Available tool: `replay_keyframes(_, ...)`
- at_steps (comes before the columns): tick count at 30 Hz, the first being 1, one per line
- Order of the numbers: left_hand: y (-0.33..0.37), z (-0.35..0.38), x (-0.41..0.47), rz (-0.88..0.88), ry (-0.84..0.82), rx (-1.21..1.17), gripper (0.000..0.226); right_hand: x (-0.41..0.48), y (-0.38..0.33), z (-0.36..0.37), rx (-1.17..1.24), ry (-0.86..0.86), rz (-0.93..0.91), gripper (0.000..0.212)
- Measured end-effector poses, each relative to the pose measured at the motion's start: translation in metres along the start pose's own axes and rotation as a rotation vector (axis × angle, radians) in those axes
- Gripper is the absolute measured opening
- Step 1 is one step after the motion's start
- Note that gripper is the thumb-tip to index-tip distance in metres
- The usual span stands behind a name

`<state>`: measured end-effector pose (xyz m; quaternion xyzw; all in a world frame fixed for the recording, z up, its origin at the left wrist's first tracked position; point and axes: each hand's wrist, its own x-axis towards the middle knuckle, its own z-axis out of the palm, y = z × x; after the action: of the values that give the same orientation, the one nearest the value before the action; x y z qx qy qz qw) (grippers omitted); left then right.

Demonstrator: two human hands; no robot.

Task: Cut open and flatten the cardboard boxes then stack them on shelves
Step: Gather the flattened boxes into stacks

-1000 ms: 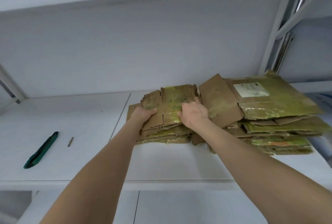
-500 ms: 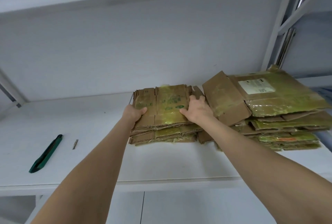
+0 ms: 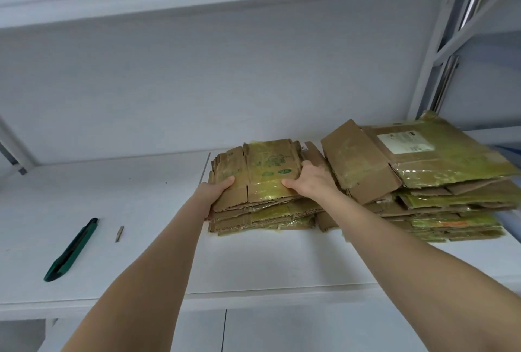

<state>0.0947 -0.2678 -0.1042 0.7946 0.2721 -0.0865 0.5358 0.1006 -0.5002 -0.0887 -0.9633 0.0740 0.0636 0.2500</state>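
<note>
From the head camera, both hands are reaching up to a white shelf point(image 3: 146, 210). The left hand point(image 3: 215, 192) is gripping the near left corner of the top flattened box point(image 3: 267, 174), thumb lying on top and fingers curled underneath. The right hand point(image 3: 310, 182) is holding its right edge, thumb pressing on top; its other fingers are hidden. That box is sitting on a small pile point(image 3: 262, 219) mid-shelf, just beside a larger pile point(image 3: 439, 193) to the right. A green knife point(image 3: 72, 250) and a small scrap point(image 3: 119, 234) are lying well apart on the left.
</note>
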Motion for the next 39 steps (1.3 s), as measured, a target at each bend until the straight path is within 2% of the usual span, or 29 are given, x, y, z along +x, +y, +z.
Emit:
replay_keyframes(3, -0.004, 0.001, 0.0, 0.001, -0.066, -0.095, 0.07, 0.002, 0.003, 0.006, 0.038, 0.028, 0.016, 0.077)
replay_keyframes(8, -0.001, -0.003, 0.0, 0.093, -0.052, -0.251, 0.09, 0.008, 0.006, 0.005, 0.148, 0.064, 0.011, 0.063)
replay_keyframes(11, 0.001, -0.001, -0.002, 0.097, -0.039, -0.245, 0.095, 0.006, 0.005, 0.006, 0.147, 0.074, -0.002, 0.062)
replay_keyframes(14, -0.006, -0.005, 0.001, 0.083, 0.047, -0.186, 0.082, -0.001, 0.0, 0.01, 0.097, 0.083, -0.036, 0.06)
replay_keyframes(18, -0.022, -0.037, 0.01, 0.014, 0.085, -0.167, 0.069, -0.015, -0.01, 0.021, 0.138, -0.001, -0.129, 0.05)
replay_keyframes(22, -0.036, -0.059, 0.009, 0.019, 0.064, -0.193, 0.062, -0.022, -0.013, 0.033, 0.152, 0.03, -0.172, 0.059)
replay_keyframes(25, -0.038, -0.066, 0.007, 0.053, 0.026, -0.209, 0.057, -0.017, -0.01, 0.031, 0.162, 0.137, -0.053, 0.071)
replay_keyframes(28, -0.042, -0.072, 0.008, 0.041, -0.023, -0.197, 0.055, -0.01, -0.004, 0.028, 0.327, 0.033, 0.059, 0.089)
replay_keyframes(31, -0.046, -0.072, 0.01, 0.017, -0.05, -0.227, 0.057, -0.015, -0.004, 0.034, 0.221, -0.035, -0.028, 0.088)
replay_keyframes(33, -0.046, -0.071, 0.01, 0.032, -0.041, -0.25, 0.061, -0.015, -0.005, 0.037, 0.207, -0.003, -0.034, 0.082)
replay_keyframes(36, -0.038, -0.066, 0.009, 0.096, -0.013, -0.297, 0.061, -0.006, -0.006, 0.038, 0.3, 0.098, 0.054, 0.088)
replay_keyframes(39, -0.022, -0.062, 0.007, 0.16, 0.021, -0.369, 0.061, 0.004, -0.011, 0.028, 0.516, 0.215, 0.112, 0.092)
